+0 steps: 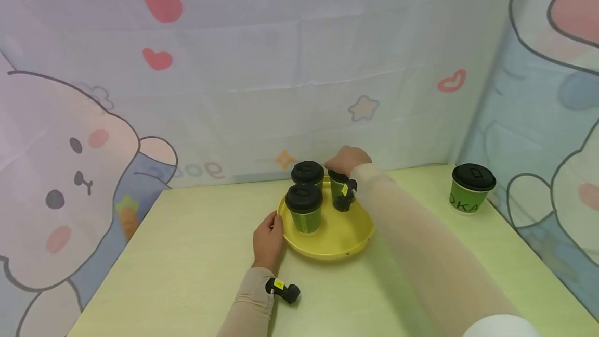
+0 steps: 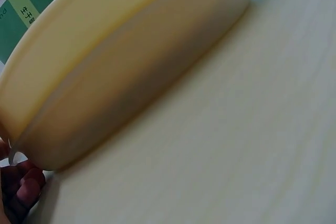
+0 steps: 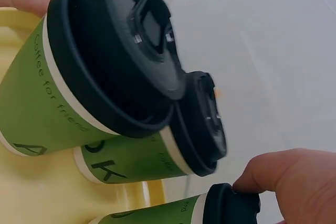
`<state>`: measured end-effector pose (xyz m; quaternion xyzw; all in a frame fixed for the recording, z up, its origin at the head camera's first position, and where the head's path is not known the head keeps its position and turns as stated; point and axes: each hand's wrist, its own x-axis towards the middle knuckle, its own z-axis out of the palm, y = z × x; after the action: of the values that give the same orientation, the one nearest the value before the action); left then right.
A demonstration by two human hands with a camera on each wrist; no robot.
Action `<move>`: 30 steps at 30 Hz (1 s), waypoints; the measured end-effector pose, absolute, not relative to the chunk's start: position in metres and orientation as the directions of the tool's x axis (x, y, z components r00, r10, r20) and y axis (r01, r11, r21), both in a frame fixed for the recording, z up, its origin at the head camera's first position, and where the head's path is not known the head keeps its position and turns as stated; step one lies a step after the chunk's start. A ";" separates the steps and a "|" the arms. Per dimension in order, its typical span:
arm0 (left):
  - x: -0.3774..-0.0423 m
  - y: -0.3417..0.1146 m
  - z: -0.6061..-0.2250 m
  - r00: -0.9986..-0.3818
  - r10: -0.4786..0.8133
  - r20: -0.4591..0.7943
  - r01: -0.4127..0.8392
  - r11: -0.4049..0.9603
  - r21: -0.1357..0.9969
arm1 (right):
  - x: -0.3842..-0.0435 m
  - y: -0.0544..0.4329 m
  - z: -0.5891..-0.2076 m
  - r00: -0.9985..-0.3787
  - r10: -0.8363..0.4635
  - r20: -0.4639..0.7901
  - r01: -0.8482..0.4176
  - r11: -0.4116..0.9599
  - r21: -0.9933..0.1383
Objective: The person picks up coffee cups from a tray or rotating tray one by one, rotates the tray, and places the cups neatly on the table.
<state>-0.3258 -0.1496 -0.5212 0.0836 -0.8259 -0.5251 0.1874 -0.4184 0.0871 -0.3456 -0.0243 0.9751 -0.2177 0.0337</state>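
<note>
My left hand (image 1: 268,243) holds the left rim of a round yellow tray (image 1: 343,235); in the left wrist view its fingers (image 2: 29,188) curl at the edge. On the tray, my right hand (image 1: 348,160) grips a green paper coffee cup (image 1: 338,187) by its black lid, thumb (image 3: 270,169) on the lid's edge. Two more lidded green cups stand to its left on the tray, a front cup (image 1: 306,217) and a back cup (image 1: 307,171). Much of the held cup is hidden by the right wrist.
Another lidded green cup (image 1: 469,194) stands on the table's right side, near the edge. The pale table (image 1: 196,254) meets a hanging printed cloth (image 1: 234,92) close behind the tray. A second cloth (image 1: 524,118) hangs at the right.
</note>
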 end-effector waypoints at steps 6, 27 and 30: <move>-0.326 -0.150 -0.524 -0.915 -0.334 0.225 0.063 0.434 0.899 | -0.406 0.099 -0.322 -0.995 -0.096 -0.039 -0.072 0.908 -0.413; -0.325 -0.151 -0.517 -0.922 -0.329 0.204 0.044 0.433 0.900 | -0.366 0.229 -0.276 -0.964 -0.261 -0.042 -0.224 0.891 -0.395; -0.326 -0.149 -0.517 -0.924 -0.324 0.203 0.046 0.434 0.900 | -0.354 0.256 -0.275 -0.957 -0.292 0.001 -0.270 0.886 -0.377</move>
<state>-0.3257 -0.1495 -0.5171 0.0840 -0.8282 -0.5255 0.1758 -0.3538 0.2561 -0.2748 -0.1447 0.9707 -0.1899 0.0280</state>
